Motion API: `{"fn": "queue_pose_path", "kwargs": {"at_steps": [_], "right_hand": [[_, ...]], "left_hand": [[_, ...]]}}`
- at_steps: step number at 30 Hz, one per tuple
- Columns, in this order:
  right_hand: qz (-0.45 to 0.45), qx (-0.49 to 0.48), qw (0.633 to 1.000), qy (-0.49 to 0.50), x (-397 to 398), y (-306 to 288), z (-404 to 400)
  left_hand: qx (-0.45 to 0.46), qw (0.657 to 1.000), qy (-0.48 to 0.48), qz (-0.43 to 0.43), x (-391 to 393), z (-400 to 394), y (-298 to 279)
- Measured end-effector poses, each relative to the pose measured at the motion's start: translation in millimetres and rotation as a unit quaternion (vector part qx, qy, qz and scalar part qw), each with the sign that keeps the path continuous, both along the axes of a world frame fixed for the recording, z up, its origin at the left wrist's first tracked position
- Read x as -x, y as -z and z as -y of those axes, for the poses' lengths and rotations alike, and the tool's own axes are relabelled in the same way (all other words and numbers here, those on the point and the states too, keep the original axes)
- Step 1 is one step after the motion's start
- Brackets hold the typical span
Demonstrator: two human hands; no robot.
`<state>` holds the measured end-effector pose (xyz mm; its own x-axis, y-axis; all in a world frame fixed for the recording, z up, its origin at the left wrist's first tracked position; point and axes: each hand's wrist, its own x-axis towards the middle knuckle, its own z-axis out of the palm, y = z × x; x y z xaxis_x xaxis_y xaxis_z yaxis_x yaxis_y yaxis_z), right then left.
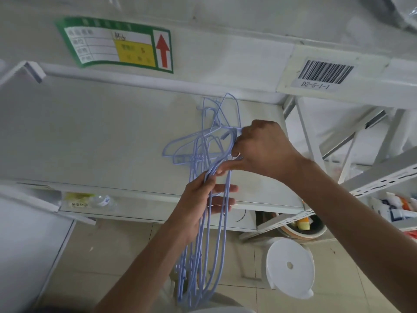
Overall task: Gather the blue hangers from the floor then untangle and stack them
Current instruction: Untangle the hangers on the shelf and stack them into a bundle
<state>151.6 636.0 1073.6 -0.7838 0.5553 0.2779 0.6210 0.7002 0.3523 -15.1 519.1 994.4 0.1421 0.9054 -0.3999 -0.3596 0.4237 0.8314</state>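
A tangled bunch of thin blue hangers hangs in front of me, over the edge of a white shelf. My left hand grips the bunch around its middle, and the lower ends dangle toward the floor. My right hand is closed on the upper part of the hangers, near their hooks, which rest above the shelf top. The hangers cross one another and are still tangled.
A white round stool stands on the tiled floor at lower right. A bowl and packets sit under the shelf. A water bottle lies on a lower ledge at left. A perforated shelf rail runs at right.
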Motion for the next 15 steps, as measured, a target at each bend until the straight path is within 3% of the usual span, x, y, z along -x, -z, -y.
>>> {"fn": "queue_pose_path", "kwargs": {"at_steps": [3,5,7,10,12,15], "right_hand": [[-0.134,-0.001,0.99,-0.051,-1.0,1.9,1.3],[-0.266,0.043,0.962,-0.045,0.5,4.6,7.3],[-0.414,0.119,0.902,0.001,3.7,11.4,23.9],[-0.557,0.27,0.784,0.044,9.2,27.2,51.9],[-0.607,0.343,0.713,0.073,10.6,41.3,64.3],[-0.61,0.45,0.624,0.191,12.7,59.3,83.6]], "left_hand": [[0.002,1.0,-0.009,0.002,-1.5,-2.6,-0.9],[-0.002,1.0,-0.029,0.012,-2.8,-3.8,-3.6],[-0.004,0.998,-0.048,0.029,-3.4,-5.6,-5.3],[-0.007,0.998,-0.06,0.034,-1.4,-8.2,-4.3],[-0.004,0.997,-0.065,0.047,0.7,-8.8,-2.2],[-0.008,0.996,-0.069,0.061,3.1,-7.2,-0.7]]}}
